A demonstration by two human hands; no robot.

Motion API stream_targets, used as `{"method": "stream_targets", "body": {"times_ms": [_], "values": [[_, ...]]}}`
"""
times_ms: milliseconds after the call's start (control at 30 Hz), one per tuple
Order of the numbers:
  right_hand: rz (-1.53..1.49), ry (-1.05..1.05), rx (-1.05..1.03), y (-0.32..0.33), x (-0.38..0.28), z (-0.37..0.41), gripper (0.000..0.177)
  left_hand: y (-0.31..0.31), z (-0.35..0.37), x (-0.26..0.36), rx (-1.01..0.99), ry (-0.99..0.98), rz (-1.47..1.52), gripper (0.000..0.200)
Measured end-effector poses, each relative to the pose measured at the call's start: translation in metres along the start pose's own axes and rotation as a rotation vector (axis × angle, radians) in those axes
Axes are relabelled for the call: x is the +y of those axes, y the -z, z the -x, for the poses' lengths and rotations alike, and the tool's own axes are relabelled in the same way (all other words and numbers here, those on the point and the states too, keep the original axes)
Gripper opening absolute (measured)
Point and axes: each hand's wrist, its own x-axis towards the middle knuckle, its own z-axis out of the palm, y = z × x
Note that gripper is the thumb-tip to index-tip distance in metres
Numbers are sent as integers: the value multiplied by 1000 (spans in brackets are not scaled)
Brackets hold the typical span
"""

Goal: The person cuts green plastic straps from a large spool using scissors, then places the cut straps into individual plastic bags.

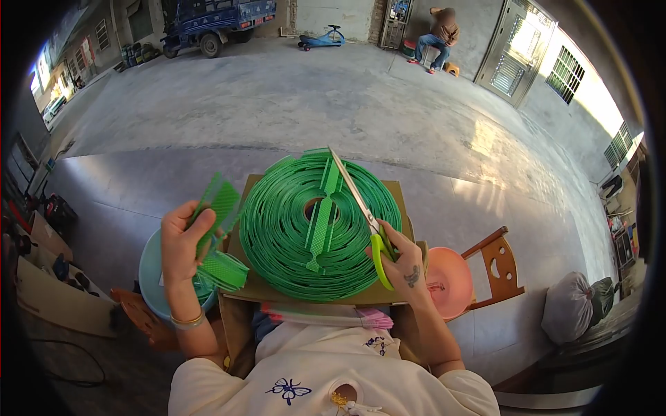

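A large roll of green patterned plastic strip point(277, 236) lies flat on a cardboard box point(252, 286) in front of me. One strip section point(320, 225) lies across its top, over the core hole. To the left of the roll, my left hand point(182, 239) is closed around a bunch of green strip pieces point(223, 201), some hanging below the fingers. At the roll's right side, my right hand point(408, 269) grips scissors point(358, 195) by their yellow-green handles. The long blades point away from me over the roll and look closed together.
A blue basin point(149, 267) stands at left, and a pink basin point(454, 274) at right beside a wooden chair point(501, 267). Pink-edged plastic packets point(326, 315) lie by my lap. Bags point(569, 305) sit far right. Across the floor are a seated person point(437, 41) and a blue three-wheeler point(218, 24).
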Motion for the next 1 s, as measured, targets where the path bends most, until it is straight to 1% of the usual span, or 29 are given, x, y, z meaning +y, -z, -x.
{"method": "stream_targets", "body": {"times_ms": [33, 67, 133, 167, 267, 300, 400, 467, 500, 533, 600, 700, 800, 900, 1000], "values": [[64, 66, 18, -1, 6, -6, 48, 8, 1, 3, 88, -95, -11, 13], [121, 81, -1, -3, 13, -12, 48, 14, 3, 9, 175, -187, -22, 13], [232, 109, -43, -12, 26, -25, 48, 36, 14, 28, 141, -216, 34, 15], [251, 78, -93, -18, 32, -31, 46, 41, 19, 37, 126, -229, 59, 16], [435, 175, -105, -36, 52, -40, 45, 34, 28, 54, -98, -260, 185, 19], [442, 141, -149, -38, 51, -39, 48, 30, 30, 58, -217, -224, 213, 22], [522, 171, -196, -44, 62, -36, 46, -5, 29, 62, -325, -186, 179, 23], [429, 264, -199, -37, 52, -40, 40, -34, 29, 67, -352, 11, 195, 20], [382, 311, -200, -30, 41, -42, 38, -48, 26, 65, -401, 62, 159, 18], [146, 270, -228, -22, 21, -44, 36, -61, 22, 59, -452, 113, 122, 17], [-327, 178, -273, -5, -32, -43, 33, -85, 12, 47, -579, 85, -96, 15], [-699, 210, -221, -2, -62, -31, 24, -112, 7, 41, -677, 26, -300, 16], [-382, 166, -69, -2, -65, -29, 18, -118, 5, 19, -735, -38, -346, 18], [-486, 119, 21, -3, -55, -30, 12, -115, 6, 18, -792, 131, -206, 22], [-554, 124, 94, 4, -53, -30, 11, -103, -3, 3, -902, -6, -464, 24]]}}
